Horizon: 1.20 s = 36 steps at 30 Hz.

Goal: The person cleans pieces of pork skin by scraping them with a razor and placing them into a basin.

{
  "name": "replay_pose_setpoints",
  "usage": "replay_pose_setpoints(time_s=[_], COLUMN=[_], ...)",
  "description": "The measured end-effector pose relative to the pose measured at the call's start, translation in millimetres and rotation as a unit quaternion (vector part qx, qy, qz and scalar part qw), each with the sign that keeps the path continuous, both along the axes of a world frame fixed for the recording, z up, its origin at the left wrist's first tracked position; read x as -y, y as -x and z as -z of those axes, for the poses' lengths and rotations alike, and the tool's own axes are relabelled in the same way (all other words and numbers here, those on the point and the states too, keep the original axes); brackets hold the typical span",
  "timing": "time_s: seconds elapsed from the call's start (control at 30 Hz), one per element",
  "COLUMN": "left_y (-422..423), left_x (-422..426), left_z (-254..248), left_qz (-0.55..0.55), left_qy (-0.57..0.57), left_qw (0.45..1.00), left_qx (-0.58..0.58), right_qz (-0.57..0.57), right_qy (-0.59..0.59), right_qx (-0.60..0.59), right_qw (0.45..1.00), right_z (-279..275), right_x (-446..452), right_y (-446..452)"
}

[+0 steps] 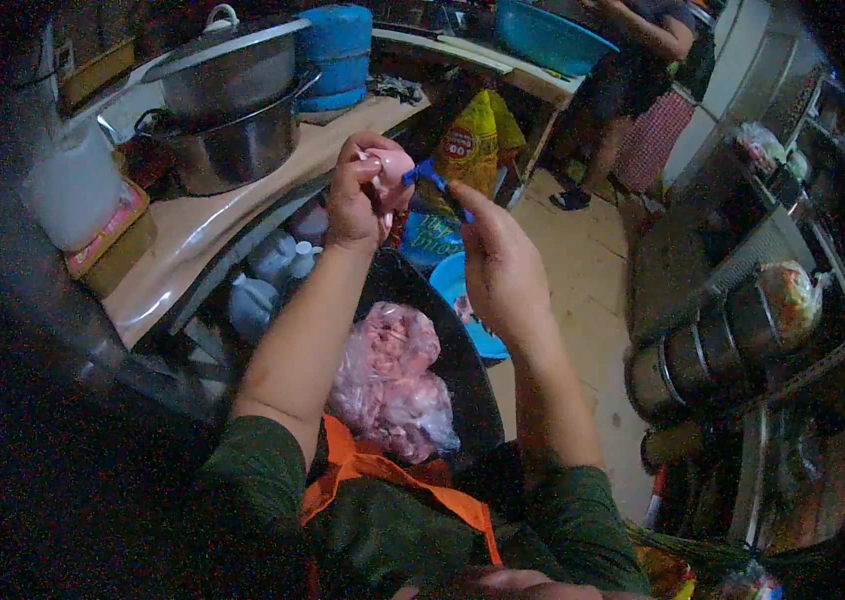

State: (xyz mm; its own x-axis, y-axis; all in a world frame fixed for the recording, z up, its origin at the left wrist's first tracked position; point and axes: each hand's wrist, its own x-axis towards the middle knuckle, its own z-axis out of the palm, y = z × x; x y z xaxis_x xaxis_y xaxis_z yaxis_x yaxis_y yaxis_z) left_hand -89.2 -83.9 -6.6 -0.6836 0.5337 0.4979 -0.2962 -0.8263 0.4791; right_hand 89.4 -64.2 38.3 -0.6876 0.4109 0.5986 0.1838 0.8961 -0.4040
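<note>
Raised in front of me, my left hand has its fingers wrapped round a pale pink piece of meat, which looks smooth like skin. My right hand grips a blue disposable razor by its handle, and the razor's head lies against or very close to the meat's right side. Below my forearms, clear plastic bags of pink meat rest in a large black basin. A light blue basin with some meat scraps in it stands on the floor beyond, partly hidden by my right hand.
Large metal pots and a blue container stand on the counter at left. Plastic jugs sit under it. A yellow sack is ahead. Another person stands at the back. A rack with metal pots lines the right.
</note>
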Motion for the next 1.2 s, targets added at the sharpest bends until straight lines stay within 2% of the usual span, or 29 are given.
replay_pose_setpoints(time_s=[0.03, 0.07, 0.2, 0.27, 0.3, 0.37, 0.4, 0.47, 0.6, 0.77, 0.9, 1.0, 1.07, 1.2], left_y=[-1, -3, -11, 1, 4, 7, 7, 2, -10, -6, -6, -9, -9, -23], left_x=[1, 3, -2, -6, -5, -2, -3, -4, -6, -11, -10, -10, -10, -8], left_z=[1, 2, 1, 3, 3, 1, 1, -1, -2, 5, 5, 6, 6, -3], left_qz=[0.028, 0.058, 0.051, -0.016, -0.017, -0.014, -0.014, 0.05, 0.073, 0.108, 0.119, 0.143, 0.245, 0.262], left_qy=[0.011, 0.021, -0.013, -0.028, -0.028, 0.046, 0.046, 0.056, 0.062, 0.027, 0.067, 0.06, 0.014, 0.016], left_qw=[0.998, 0.991, 0.994, 0.997, 0.997, 0.994, 0.994, 0.994, 0.994, 0.989, 0.987, 0.987, 0.969, 0.963], left_qx=[-0.059, -0.118, -0.094, -0.066, -0.066, -0.102, -0.102, -0.084, -0.053, -0.094, -0.088, -0.029, 0.003, 0.067], right_qz=[-0.005, -0.004, -0.002, -0.011, -0.005, 0.002, 0.004, 0.006, 0.023, 0.026, 0.025, 0.032, 0.036, 0.036], right_qy=[-0.011, -0.011, -0.018, -0.024, -0.034, -0.043, -0.045, -0.047, -0.029, -0.059, -0.034, -0.029, -0.029, -0.027], right_qx=[-0.049, -0.049, 0.0, 0.027, 0.016, 0.006, -0.018, -0.041, -0.033, -0.043, -0.036, -0.023, -0.019, -0.018], right_qw=[0.999, 0.999, 1.0, 0.999, 0.999, 0.999, 0.999, 0.998, 0.999, 0.997, 0.998, 0.999, 0.999, 0.999], right_z=[0, 2, 6, 4, 4, 3, 2, 1, 4, 6, 2, 6, 8, 11], right_x=[0, -1, -5, -9, -10, -14, -18, -23, -30, -33, -29, -29, -30, -30], right_y=[0, 2, -2, -8, -10, -13, -13, -14, -15, -16, -17, -17, -15, -14])
